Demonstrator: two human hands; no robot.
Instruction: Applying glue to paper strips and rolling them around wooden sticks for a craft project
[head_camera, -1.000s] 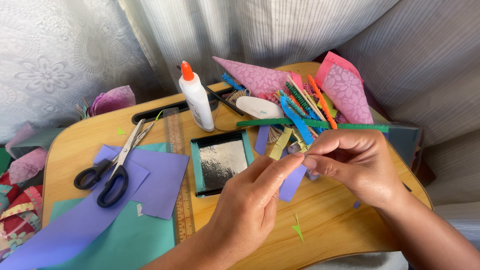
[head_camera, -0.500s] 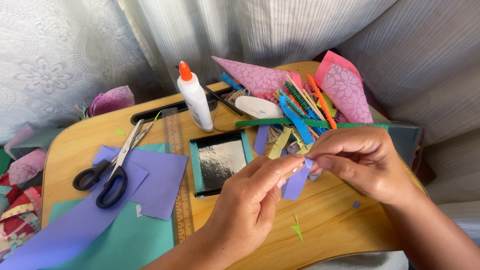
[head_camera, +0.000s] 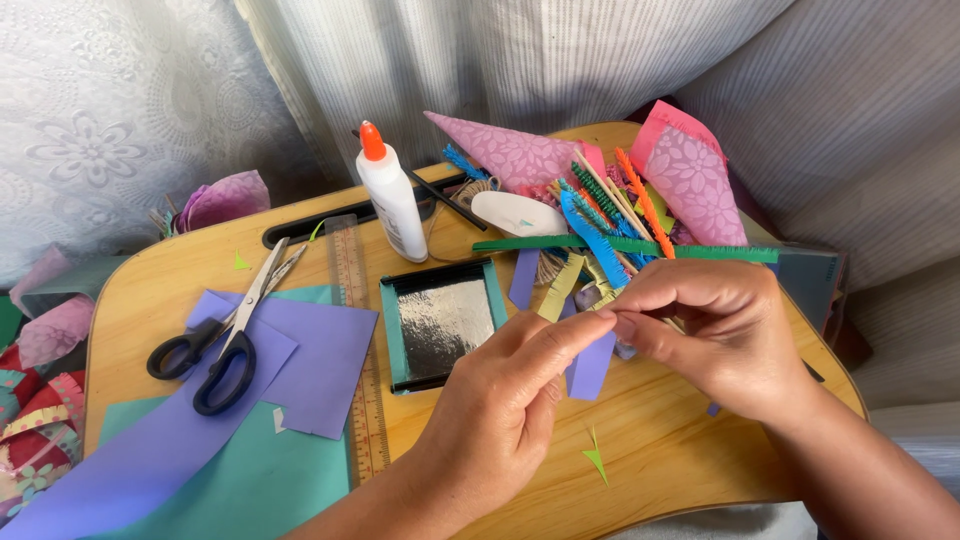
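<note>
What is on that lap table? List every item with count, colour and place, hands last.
purple paper strip: one, purple, pinched between both hands.
glue bottle: one, white with orange cap, upright at the back of the table.
scissors: one pair, black handles, lying on the purple sheets at left.
ruler: one, clear, lying front to back left of the foil frame.
foil frame: one, silver with teal border, centre.
purple sheets: at least two, purple, left.
teal sheet: one, teal, front left, under the purple.
pink cones: two, pink patterned, back right.
fringed strips: several; green, blue, orange, yellow; back right pile.
wooden table: one, tan.
left hand: fingertips on the strip.
right hand: pinching the strip's top.
</note>
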